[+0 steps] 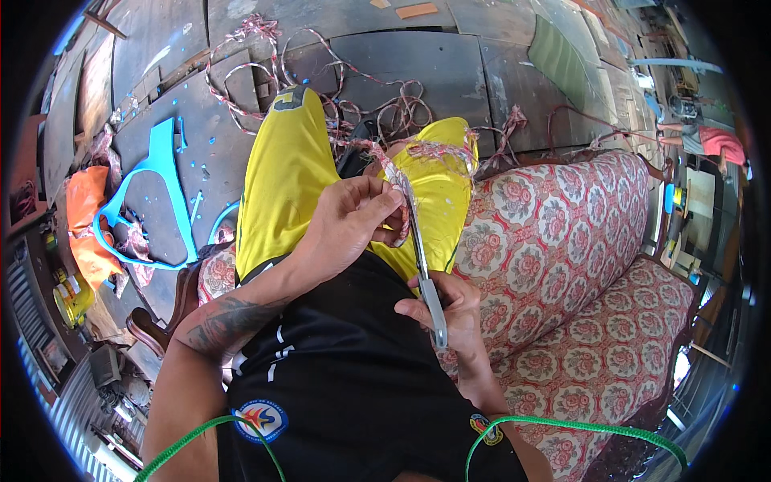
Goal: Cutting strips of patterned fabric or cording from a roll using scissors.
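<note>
The left grip (353, 213) is pinched closed on a red-and-white braided cord (375, 150), held above the lap. The right grip (454, 309) is curled around the grey handle of a long-bladed tool, apparently a knife (434, 304). Its blade runs just beside the left fingers; a slip, or the cord giving suddenly, could nick them or the yellow shorts (281, 181) beneath. The frayed strips (440, 153) draped over one leg might snag the tip, and the loose cord loops (401, 103) on the floor (418, 60) could tangle. The shorts bear a printed character on one leg; the black shirt (345, 353) has white lettering, a round blue-edged badge (261, 419) and a smaller emblem (485, 429). I can make out no marking on the knife.
</note>
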Tool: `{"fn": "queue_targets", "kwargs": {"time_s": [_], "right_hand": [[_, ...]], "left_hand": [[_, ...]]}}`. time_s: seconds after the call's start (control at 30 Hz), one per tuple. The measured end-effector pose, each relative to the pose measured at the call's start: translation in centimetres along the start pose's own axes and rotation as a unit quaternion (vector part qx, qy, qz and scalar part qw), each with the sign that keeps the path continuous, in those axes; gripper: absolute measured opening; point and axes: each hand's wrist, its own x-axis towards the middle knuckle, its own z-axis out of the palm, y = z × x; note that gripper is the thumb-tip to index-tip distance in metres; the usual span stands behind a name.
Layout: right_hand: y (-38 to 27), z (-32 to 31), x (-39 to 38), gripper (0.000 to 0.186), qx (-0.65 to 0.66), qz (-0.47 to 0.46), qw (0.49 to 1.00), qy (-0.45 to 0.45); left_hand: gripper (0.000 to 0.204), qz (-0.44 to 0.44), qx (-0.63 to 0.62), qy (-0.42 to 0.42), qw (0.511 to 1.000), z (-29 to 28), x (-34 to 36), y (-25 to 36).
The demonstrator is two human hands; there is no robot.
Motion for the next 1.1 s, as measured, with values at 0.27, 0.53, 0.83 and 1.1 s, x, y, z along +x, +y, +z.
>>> {"fn": "queue_targets", "kwargs": {"time_s": [0.27,0.53,0.83,1.1], "right_hand": [[-0.1,-0.2,0.1,0.041,-0.035,-0.040,0.999,0.003],[0.0,-1.3,-0.8,0.040,0.033,0.010,0.999,-0.022],[1.1,-1.0,-0.5,0.056,0.078,-0.026,0.996,-0.031],[0.8,-2.0,-0.3,0.060,0.004,-0.043,0.998,-0.046]], "left_hand": [[0.024,-0.005,0.000,0.009,1.000,-0.2,0.1,-0.4],[0.023,-0.063,-0.063,0.012,0.996,-0.3,1.3,1.1],[0.011,0.152,0.107,0.058,0.981,1.0,1.4,1.5],[0.011,0.097,0.061,0.079,0.990,2.1,1.5,1.6]]}}
